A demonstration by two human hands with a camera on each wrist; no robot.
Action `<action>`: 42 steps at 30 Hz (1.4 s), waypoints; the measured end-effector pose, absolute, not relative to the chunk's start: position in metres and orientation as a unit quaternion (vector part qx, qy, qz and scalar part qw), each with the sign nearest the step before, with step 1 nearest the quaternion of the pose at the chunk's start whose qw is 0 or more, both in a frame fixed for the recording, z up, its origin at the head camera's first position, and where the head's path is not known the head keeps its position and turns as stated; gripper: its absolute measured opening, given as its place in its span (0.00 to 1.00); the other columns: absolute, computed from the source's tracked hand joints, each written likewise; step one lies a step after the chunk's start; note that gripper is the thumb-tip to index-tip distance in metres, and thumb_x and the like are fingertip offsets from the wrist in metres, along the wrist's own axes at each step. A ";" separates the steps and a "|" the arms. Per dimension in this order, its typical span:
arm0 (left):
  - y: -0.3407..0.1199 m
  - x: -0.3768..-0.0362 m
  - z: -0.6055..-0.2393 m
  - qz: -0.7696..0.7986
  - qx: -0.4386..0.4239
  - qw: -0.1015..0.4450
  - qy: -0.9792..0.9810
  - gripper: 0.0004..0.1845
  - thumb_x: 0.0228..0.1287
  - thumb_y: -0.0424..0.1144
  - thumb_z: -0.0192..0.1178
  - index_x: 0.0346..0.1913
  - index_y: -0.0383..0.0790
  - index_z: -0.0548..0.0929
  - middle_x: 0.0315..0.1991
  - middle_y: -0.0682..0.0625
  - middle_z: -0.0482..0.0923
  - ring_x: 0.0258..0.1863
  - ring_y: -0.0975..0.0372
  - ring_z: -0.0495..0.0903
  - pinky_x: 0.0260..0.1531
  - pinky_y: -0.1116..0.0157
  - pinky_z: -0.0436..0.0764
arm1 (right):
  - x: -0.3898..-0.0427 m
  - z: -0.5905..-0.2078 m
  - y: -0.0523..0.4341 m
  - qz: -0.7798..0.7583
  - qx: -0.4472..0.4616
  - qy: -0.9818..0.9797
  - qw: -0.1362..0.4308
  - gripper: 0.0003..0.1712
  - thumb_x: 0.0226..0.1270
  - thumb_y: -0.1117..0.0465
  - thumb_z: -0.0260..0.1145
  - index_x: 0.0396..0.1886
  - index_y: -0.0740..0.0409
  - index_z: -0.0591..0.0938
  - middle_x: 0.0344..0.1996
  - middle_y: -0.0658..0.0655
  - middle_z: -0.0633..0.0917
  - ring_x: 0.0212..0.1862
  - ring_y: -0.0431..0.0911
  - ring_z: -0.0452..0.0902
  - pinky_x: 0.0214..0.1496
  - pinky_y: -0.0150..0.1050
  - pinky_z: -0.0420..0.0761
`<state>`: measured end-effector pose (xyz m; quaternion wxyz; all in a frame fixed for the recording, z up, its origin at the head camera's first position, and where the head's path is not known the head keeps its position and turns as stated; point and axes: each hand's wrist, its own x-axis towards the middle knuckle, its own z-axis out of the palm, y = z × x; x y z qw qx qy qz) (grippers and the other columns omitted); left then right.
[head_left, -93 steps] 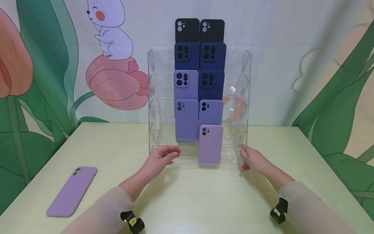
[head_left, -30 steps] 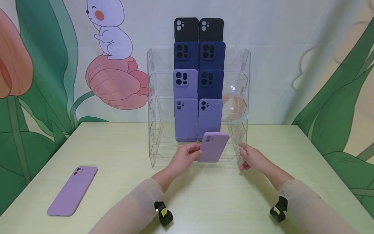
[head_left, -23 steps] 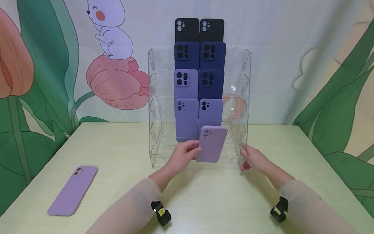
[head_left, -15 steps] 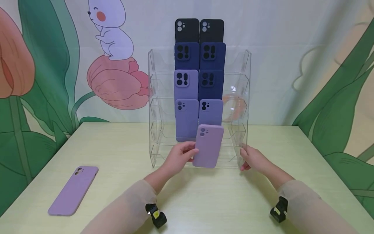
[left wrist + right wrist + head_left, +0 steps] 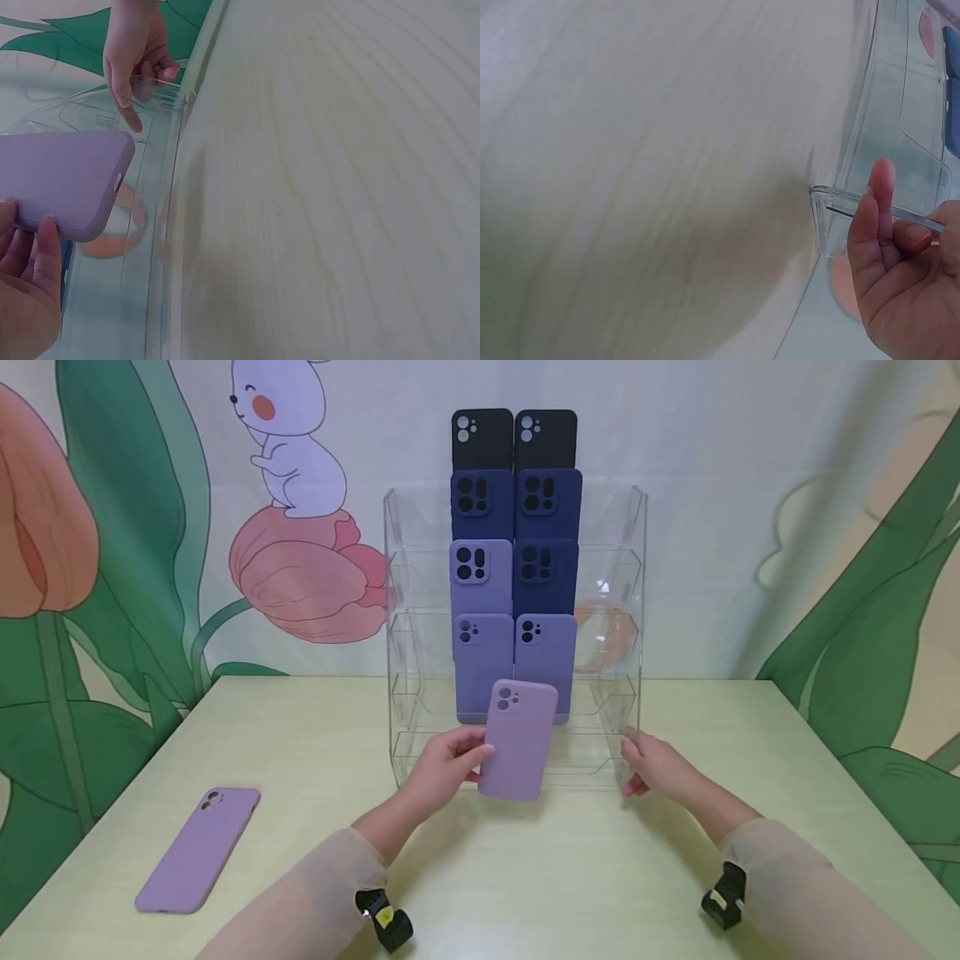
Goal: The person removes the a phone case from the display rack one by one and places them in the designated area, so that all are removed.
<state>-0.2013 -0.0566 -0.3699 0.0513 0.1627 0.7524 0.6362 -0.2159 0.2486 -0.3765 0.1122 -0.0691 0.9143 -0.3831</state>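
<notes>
My left hand (image 5: 442,766) pinches a light purple phone case (image 5: 519,739) by its left edge, thumb in front. The case tilts slightly in front of the lowest tier of a clear tiered display rack (image 5: 405,760). In the left wrist view the purple case (image 5: 64,180) shows its back and a slot in its end. My right hand (image 5: 660,766) grips the rack's right side panel near the bottom. The right wrist view shows fingers and thumb on either side of the clear panel edge (image 5: 855,201).
Two columns of phone cases stand in the rack: black (image 5: 482,439) at the top, navy (image 5: 547,506) below, then lavender (image 5: 483,668). Another purple phone case (image 5: 198,850) lies on the table at the left. A printed cloth (image 5: 697,527) hangs behind.
The purple case stood in the lowest tier earlier; my left hand has taken hold of it, lifted it out and drawn it left and nearer. My right hand stays on the rack.
</notes>
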 end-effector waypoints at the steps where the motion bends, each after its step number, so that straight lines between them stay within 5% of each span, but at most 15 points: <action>1: -0.057 -0.201 -0.370 0.635 0.162 0.050 0.754 0.14 0.64 0.32 0.56 0.52 0.32 0.79 0.43 0.41 0.81 0.38 0.56 0.80 0.33 0.60 0.82 | -0.216 -0.377 0.249 -0.382 -0.069 0.915 0.112 0.31 0.73 0.60 0.37 0.69 0.74 0.48 0.54 0.79 0.67 0.22 0.46 0.77 0.29 0.38 0.80; 6: -0.062 -0.199 -0.369 0.632 0.153 0.056 0.757 0.15 0.65 0.32 0.56 0.53 0.32 0.78 0.44 0.41 0.81 0.37 0.56 0.80 0.32 0.61 0.82 | -0.214 -0.376 0.248 -0.383 -0.069 0.914 0.111 0.31 0.74 0.59 0.38 0.69 0.74 0.48 0.51 0.78 0.69 0.22 0.46 0.77 0.29 0.39 0.80; 16: -0.078 -0.192 -0.373 0.628 0.134 0.079 0.763 0.16 0.64 0.32 0.57 0.53 0.32 0.78 0.45 0.40 0.80 0.37 0.56 0.80 0.33 0.61 0.82 | -0.216 -0.375 0.247 -0.384 -0.070 0.914 0.111 0.31 0.74 0.59 0.38 0.69 0.74 0.49 0.28 0.64 0.72 0.22 0.45 0.77 0.29 0.38 0.80; 23: -0.095 -0.183 -0.376 0.615 0.125 0.083 0.774 0.16 0.64 0.33 0.57 0.53 0.30 0.77 0.44 0.41 0.80 0.38 0.56 0.80 0.33 0.61 0.82 | -0.216 -0.375 0.247 -0.383 -0.068 0.915 0.109 0.31 0.74 0.60 0.38 0.69 0.75 0.49 0.39 0.73 0.73 0.21 0.45 0.77 0.28 0.38 0.80; 29: -0.111 -0.172 -0.374 0.615 0.115 0.086 0.776 0.16 0.64 0.32 0.57 0.54 0.29 0.76 0.44 0.40 0.80 0.37 0.56 0.80 0.33 0.60 0.81 | -0.216 -0.376 0.248 -0.384 -0.067 0.914 0.110 0.31 0.73 0.60 0.38 0.69 0.75 0.49 0.26 0.63 0.70 0.21 0.45 0.77 0.28 0.38 0.80; 42: -0.146 -0.159 -0.371 0.600 0.091 0.069 0.792 0.17 0.64 0.33 0.57 0.54 0.29 0.76 0.42 0.41 0.80 0.36 0.57 0.80 0.32 0.62 0.81 | -0.215 -0.377 0.248 -0.380 -0.071 0.916 0.106 0.31 0.74 0.60 0.38 0.69 0.75 0.48 0.29 0.66 0.72 0.21 0.45 0.77 0.29 0.38 0.80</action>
